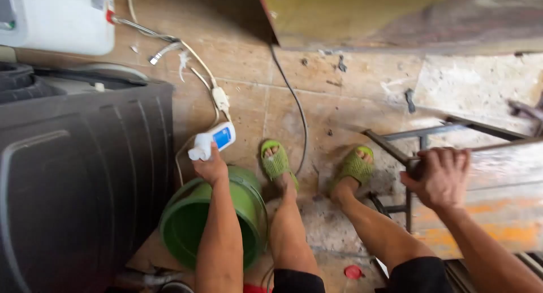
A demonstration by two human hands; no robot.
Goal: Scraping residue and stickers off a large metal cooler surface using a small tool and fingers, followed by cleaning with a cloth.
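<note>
The left hand (210, 168) holds a white plastic bottle (212, 141), its fingers wrapped around the bottle's lower end; the bottle juts up and away from the knuckles, tilted, above the tiled floor (339, 100). A blue rectangular label (223, 138) sits on its side, just beyond the fingers. Directly beneath the left wrist stands a green bucket (192, 225), mouth open. The right hand (442, 174) grips the edge of a worn wooden bench (498, 185), fingers curled tight over it. Between the hands, two feet in green sandals (275, 160) rest on the floor. A small red cap (353, 271) lies near the right knee.
</note>
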